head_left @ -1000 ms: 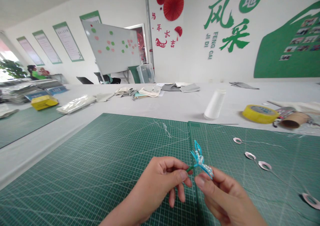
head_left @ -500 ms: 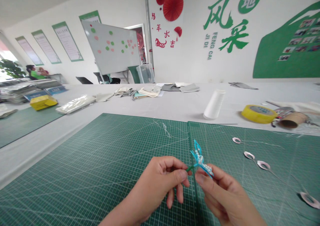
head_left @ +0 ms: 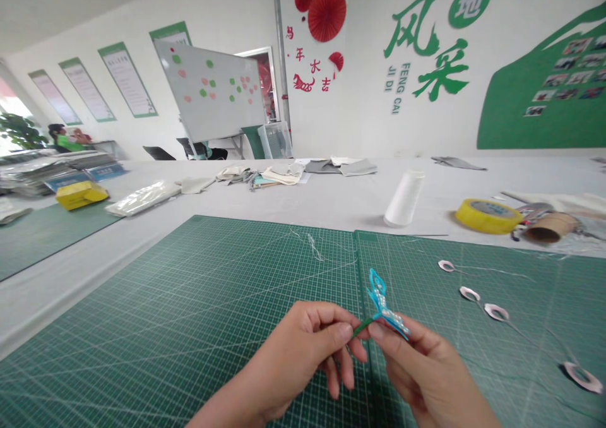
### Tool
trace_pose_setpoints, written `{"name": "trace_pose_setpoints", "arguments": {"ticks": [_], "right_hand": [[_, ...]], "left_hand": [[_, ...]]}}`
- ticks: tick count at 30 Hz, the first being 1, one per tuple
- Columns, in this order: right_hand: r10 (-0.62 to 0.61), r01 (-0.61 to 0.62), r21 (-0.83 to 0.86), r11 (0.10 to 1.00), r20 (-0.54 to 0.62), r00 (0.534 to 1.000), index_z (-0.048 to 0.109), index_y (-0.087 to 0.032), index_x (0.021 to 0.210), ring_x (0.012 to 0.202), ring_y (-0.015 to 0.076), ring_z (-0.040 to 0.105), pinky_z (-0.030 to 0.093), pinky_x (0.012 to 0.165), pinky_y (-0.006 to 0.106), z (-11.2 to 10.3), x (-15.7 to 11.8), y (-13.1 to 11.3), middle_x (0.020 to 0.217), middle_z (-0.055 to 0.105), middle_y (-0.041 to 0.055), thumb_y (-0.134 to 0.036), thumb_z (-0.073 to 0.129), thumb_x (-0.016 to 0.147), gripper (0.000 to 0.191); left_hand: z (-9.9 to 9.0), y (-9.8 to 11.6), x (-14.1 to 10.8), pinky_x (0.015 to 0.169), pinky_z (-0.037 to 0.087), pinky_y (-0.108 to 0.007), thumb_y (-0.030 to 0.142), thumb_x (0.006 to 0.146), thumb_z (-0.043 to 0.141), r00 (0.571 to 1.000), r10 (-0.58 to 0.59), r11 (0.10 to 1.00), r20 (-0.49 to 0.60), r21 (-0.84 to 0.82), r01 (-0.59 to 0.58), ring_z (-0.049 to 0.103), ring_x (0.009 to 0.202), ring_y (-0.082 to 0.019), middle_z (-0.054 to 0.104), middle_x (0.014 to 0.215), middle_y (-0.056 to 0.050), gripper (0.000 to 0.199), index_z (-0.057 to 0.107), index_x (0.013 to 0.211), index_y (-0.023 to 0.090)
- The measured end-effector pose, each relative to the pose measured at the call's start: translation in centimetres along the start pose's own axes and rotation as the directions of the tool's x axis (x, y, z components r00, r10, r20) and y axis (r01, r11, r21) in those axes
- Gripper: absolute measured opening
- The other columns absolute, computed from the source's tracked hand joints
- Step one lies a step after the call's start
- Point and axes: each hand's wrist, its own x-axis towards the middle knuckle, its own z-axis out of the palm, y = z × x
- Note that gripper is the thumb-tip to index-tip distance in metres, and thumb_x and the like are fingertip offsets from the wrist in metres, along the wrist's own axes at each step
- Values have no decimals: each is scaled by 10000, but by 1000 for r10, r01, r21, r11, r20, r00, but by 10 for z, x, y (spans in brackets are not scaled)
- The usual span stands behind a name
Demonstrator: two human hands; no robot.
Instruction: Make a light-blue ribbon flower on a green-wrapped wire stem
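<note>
A blue flower-like piece with white beads (head_left: 382,303) has a green wrapped stem (head_left: 363,326) running down to the left. My left hand (head_left: 315,346) is closed, with the stem pinched between thumb and index finger. The thumb and fingers of my right hand (head_left: 416,358) pinch the blue piece near its base. Both hands are over the seam between two green cutting mats (head_left: 213,289). To the right, several pale rings (head_left: 496,312) with thin wires lie on the mat.
Beyond the mats stand a white thread cone (head_left: 404,199), a yellow tape roll (head_left: 489,216) and a cardboard tube (head_left: 552,226). Fabric pieces (head_left: 284,173) and a yellow box (head_left: 81,195) lie farther left. A person (head_left: 66,137) is in the far left background.
The blue piece has turned slightly and more of the green stem shows between my hands. My left hand has shifted slightly right.
</note>
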Motion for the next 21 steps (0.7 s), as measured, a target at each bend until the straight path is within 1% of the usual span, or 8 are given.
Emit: {"name": "trace_pose_setpoints", "arguments": {"ticks": [5, 10, 14, 17, 21], "right_hand": [[23, -24, 21, 1000, 21, 1000, 697, -170, 612, 398, 29, 114, 64, 390, 210, 0, -2, -1, 406, 254, -122, -478, 841, 591, 340], [44, -46, 37, 998, 41, 998, 721, -188, 691, 404, 36, 88, 56, 387, 204, 0, -4, -1, 405, 232, -131, -459, 837, 609, 307], [57, -60, 46, 997, 60, 997, 744, -195, 746, 403, 39, 107, 62, 402, 206, 0, -4, 0, 398, 256, -122, -457, 825, 629, 299], [63, -66, 54, 996, 63, 996, 743, -185, 726, 412, 41, 106, 67, 407, 209, 0, -4, 0, 405, 256, -122, -449, 833, 620, 298], [57, -61, 88, 994, 55, 997, 728, -188, 679, 396, 30, 131, 67, 408, 205, 1, -4, 0, 403, 312, -108, -417, 849, 600, 270]], "left_hand": [[0, -1, -1, 375, 374, -108, 250, 863, 556, 1000, -20, 999, 6, -35, 21, 483, 441, -30, 593, 647, -3, 189, 626, 770, 101], [-1, -2, -2, 363, 352, -98, 247, 859, 576, 1000, -28, 996, 13, -79, 29, 488, 431, -22, 626, 693, -8, 135, 588, 889, 116], [-2, -2, -2, 348, 344, -96, 268, 849, 603, 998, -18, 991, 55, -133, 25, 479, 409, -22, 623, 681, -7, 163, 538, 908, 131], [-3, -2, -1, 340, 335, -95, 276, 836, 625, 997, -27, 984, 78, -176, 41, 476, 407, -23, 622, 676, -7, 184, 531, 906, 134], [-5, -3, -1, 344, 346, -92, 263, 834, 631, 992, -55, 971, 110, -227, 79, 478, 408, -20, 623, 683, -11, 179, 537, 907, 130]]}}
